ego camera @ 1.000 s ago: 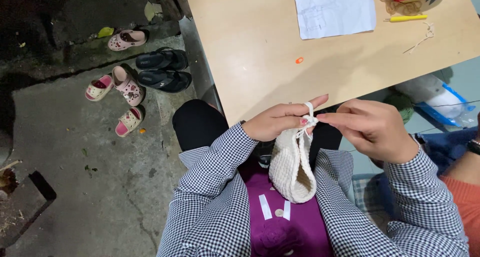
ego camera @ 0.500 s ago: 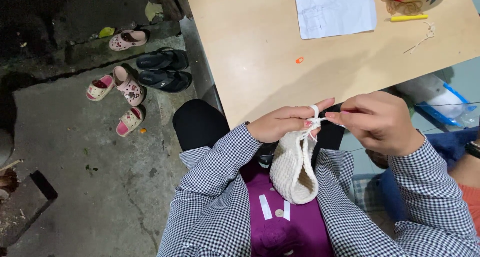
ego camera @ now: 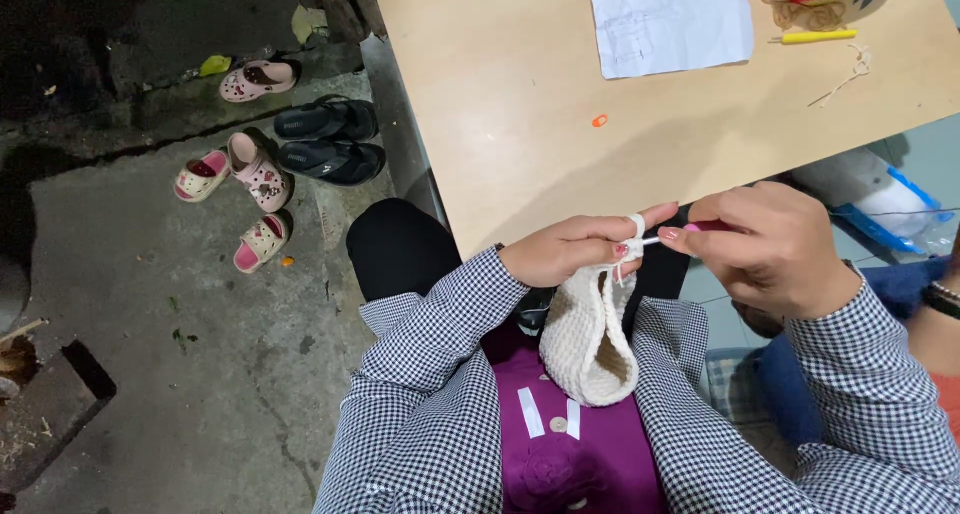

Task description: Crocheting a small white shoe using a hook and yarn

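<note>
Overhead: left hand (ego camera: 575,252) pinches the rim of the cream crochet pouch (ego camera: 592,336), which hangs over the lap just below the bench (ego camera: 520,94) edge. Right hand (ego camera: 770,246) grip is pressed together on a crochet hook (ego camera: 652,240) (tip at the rim). Best to keep yarn tension even; wrists level, fingers nearly meeting.

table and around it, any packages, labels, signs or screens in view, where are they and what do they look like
Sheet of paper: on the table's far side, white, rectangular, with faint markings.
Plastic bag: below the table's right edge, clear with blue trim, white contents.
White tags: two small strips on the purple garment in the lap.
No signs or screens.
</note>
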